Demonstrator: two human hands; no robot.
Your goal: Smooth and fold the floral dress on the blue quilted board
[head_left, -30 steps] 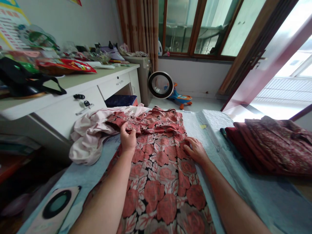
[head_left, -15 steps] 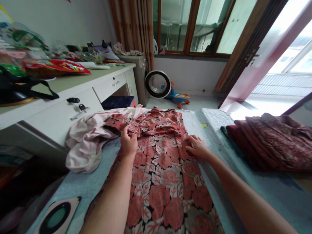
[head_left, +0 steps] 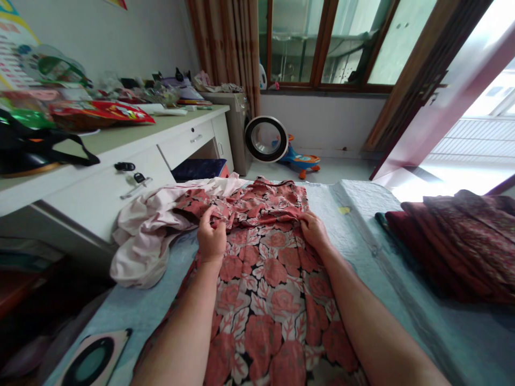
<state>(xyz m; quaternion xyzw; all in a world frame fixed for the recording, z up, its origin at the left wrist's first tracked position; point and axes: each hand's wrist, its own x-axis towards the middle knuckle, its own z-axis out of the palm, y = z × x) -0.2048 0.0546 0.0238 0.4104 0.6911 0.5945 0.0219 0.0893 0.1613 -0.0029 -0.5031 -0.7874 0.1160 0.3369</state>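
Observation:
A red rose-print dress (head_left: pixel 265 279) lies flat along a pale blue quilted bed (head_left: pixel 354 214), its top bunched at the far end. My left hand (head_left: pixel 212 236) pinches a fold of the dress at its left waist. My right hand (head_left: pixel 314 229) grips the fabric at the right waist, fingers curled into the cloth. A pale pink garment (head_left: pixel 148 230) lies crumpled just left of my left hand, partly under the dress top.
Folded dark red clothes (head_left: pixel 454 241) are stacked on the right of the bed. A white desk (head_left: pixel 132 155) crowded with bags and snack packets stands on the left. A round fan (head_left: pixel 265 139) and toy car (head_left: pixel 301 161) sit on the floor beyond. A phone box (head_left: pixel 90 359) lies near left.
My right hand has slid up and inward from the dress's right edge to the waist and closed on the fabric. My left hand keeps its pinch in place.

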